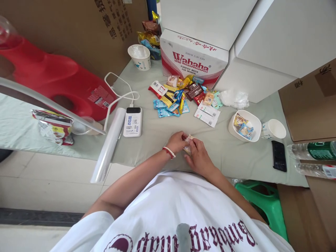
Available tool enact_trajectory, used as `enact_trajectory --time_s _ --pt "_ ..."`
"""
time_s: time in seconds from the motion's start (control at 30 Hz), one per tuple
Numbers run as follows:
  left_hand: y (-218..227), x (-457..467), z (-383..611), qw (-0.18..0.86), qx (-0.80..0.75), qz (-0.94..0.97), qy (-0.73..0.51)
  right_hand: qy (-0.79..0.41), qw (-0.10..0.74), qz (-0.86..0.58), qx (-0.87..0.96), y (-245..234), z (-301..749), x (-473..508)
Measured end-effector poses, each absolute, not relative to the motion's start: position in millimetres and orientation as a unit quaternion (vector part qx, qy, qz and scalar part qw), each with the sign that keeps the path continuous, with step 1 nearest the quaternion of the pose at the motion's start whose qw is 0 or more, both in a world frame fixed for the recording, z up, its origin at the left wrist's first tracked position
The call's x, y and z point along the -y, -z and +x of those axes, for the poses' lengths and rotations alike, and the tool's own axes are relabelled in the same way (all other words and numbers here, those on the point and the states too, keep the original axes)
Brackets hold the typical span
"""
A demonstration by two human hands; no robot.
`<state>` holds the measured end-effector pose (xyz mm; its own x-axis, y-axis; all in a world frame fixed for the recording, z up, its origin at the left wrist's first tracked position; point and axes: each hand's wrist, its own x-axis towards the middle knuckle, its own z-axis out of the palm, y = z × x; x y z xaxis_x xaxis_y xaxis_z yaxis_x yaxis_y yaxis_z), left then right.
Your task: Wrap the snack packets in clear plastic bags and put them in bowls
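Observation:
Between my two hands, close to the table's front edge, is a small wrapped snack packet [188, 148], partly covered by my fingers. My left hand [176, 142], with a beaded bracelet at the wrist, pinches its top left side. From the other side my right hand [200, 154] grips the same packet, thumb and fingers closed on it. Beyond my hands lies a heap of wrapped snacks [173, 99] in blue, yellow, red and brown. Two white sachets [207, 113] rest at its near edge. To the right, a white bowl [256, 129] contains a few small packets.
A white power bank [133, 122] with a cable and a clear plastic roll [109, 147] lie left. Paper cups [274, 129] [140, 57] stand right and back left. A Wahaha carton [194, 57] closes off the back. A phone [279, 155] and bottles [312, 150] are right; a green stool [265, 203] is below.

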<state>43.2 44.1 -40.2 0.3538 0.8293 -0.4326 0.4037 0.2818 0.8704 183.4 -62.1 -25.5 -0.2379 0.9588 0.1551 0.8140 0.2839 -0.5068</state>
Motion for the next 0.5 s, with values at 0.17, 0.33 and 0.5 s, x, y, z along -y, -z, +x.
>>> enact_trajectory --time_s 0.17,0.33,0.5 --pt "13 -34 39 0.710 -0.487 0.467 -0.202 -0.104 0.223 -0.626 0.740 41 180 71" --pt "-18 -25 16 0.821 -0.388 0.345 -0.235 -0.120 0.345 -0.680 0.636 25 231 65" --pt "-9 -22 -20 0.763 -0.475 0.371 -0.235 -0.025 0.419 -0.789 0.449 -26 380 48"
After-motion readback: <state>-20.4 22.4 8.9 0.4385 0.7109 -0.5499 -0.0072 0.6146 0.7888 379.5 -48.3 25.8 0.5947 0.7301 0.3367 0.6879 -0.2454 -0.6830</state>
